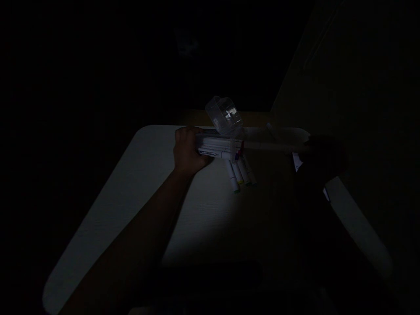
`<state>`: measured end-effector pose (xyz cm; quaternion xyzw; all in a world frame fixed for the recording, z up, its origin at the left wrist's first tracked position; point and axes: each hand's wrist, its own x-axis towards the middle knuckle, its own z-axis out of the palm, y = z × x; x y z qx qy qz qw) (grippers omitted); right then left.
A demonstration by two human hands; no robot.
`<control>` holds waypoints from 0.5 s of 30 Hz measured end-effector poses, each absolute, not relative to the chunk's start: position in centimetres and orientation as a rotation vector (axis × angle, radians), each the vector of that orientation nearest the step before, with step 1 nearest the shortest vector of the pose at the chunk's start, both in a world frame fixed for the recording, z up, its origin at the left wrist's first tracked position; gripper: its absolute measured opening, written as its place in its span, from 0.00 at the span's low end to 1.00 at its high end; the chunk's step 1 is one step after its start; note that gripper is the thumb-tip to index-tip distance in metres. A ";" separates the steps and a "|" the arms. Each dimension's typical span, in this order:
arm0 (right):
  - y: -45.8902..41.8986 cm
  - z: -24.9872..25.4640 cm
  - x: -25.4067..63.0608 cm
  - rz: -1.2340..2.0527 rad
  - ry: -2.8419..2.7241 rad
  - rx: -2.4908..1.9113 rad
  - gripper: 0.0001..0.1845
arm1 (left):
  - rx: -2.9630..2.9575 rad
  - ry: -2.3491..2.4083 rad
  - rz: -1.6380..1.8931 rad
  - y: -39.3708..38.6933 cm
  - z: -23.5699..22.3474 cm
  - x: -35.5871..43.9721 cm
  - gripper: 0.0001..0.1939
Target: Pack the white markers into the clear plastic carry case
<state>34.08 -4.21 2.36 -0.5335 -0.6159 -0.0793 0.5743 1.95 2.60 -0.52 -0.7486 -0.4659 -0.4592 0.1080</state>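
Note:
The scene is very dark. My left hand [188,149] is wrapped round a clear plastic marker case [215,142] that lies on its side, packed with white markers. Its transparent lid [225,114] hangs open at the top right end. Red and blue marker ends show at the case's mouth. Several loose markers [241,172] with green and yellow ends lie on the table just in front of it. My right hand [323,159] is at the right, in deep shadow, and its fingers cannot be made out. A faint pale strip [275,146] runs between the case and that hand.
A pale table [131,183] with rounded corners lies under both arms. Another marker [269,126] rests near its far edge. Beneath my right hand, a flat object with a bright patch [297,162] shows in part. A wall stands at the right.

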 end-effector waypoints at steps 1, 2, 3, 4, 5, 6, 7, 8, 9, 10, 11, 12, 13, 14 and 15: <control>-4.3 2.4 33.5 -0.215 -1.374 -1.234 0.09 | -2.206 -1.380 -1.346 2.6 -0.5 2.0 0.28; -4.5 2.4 32.7 -0.239 -1.296 -1.211 0.12 | -2.207 -1.389 -1.342 2.6 -0.5 2.0 0.28; -4.7 2.5 31.9 -0.214 -1.324 -1.203 0.13 | -2.204 -1.395 -1.342 2.5 -0.5 2.0 0.28; -4.9 2.5 30.9 -0.208 -1.347 -1.179 0.14 | -2.198 -1.398 -1.341 2.5 -0.5 2.0 0.29; -5.0 2.6 30.1 -0.223 -1.337 -1.159 0.14 | -2.193 -1.398 -1.339 2.5 -0.5 2.0 0.29; -5.1 2.7 29.4 -0.240 -1.308 -1.154 0.14 | -2.185 -1.395 -1.339 2.5 -0.4 2.0 0.29; -5.1 2.7 28.8 -0.263 -1.292 -1.170 0.13 | -2.179 -1.393 -1.340 2.4 -0.4 2.0 0.30; -5.1 2.7 28.4 -0.291 -1.291 -1.190 0.13 | -2.175 -1.391 -1.342 2.4 -0.4 2.1 0.29; -5.1 2.7 28.2 -0.320 -1.305 -1.207 0.13 | -2.174 -1.389 -1.343 2.4 -0.4 2.1 0.29; -5.1 2.7 28.0 -0.343 -1.332 -1.212 0.12 | -2.176 -1.383 -1.343 2.4 -0.4 2.0 0.29; -5.1 2.7 27.8 -0.352 -1.371 -1.209 0.12 | -2.180 -1.377 -1.341 2.4 -0.4 2.0 0.29; -5.2 2.7 27.6 -0.355 -1.410 -1.193 0.12 | -2.183 -1.373 -1.338 2.4 -0.4 2.0 0.29; -5.2 2.6 27.5 -0.350 -1.452 -1.174 0.11 | -2.187 -1.371 -1.336 2.4 -0.4 2.0 0.29; -5.3 2.6 27.3 -0.342 -1.488 -1.156 0.10 | -2.189 -1.370 -1.336 2.5 -0.4 2.0 0.29; -5.4 2.5 27.0 -0.334 -1.523 -1.137 0.08 | -2.190 -1.371 -1.338 2.5 -0.4 2.0 0.30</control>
